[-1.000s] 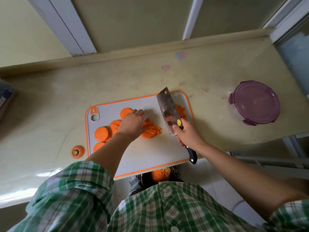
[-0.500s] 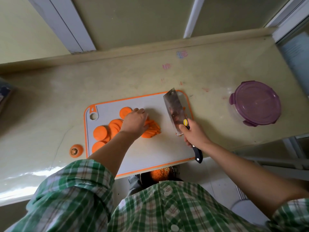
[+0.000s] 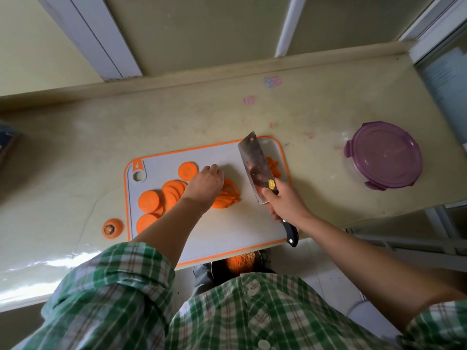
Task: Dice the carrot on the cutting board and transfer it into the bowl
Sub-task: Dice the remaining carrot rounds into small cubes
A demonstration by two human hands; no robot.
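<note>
I'm midway through the dicing. My left hand (image 3: 206, 184) is curled over a stack of carrot strips (image 3: 228, 197) near the middle of the cutting board (image 3: 227, 231), pinning them down. My right hand (image 3: 286, 204) is clenched round the handle of the knife (image 3: 254, 168), whose blade is lifted and tilted just right of the strips. Next, I reckon, the blade comes down across the strips close to my knuckles, so the fingertips want tucking back. Uncut rounds (image 3: 149, 200) lie at the board's left end and cut pieces (image 3: 274, 166) crowd its far right corner, near the rim. The board's near edge sits right at the front of the counter (image 3: 75, 160), perhaps over it. The bowl (image 3: 384, 155) stands well to the right with its lid on, a stretch of counter between.
</note>
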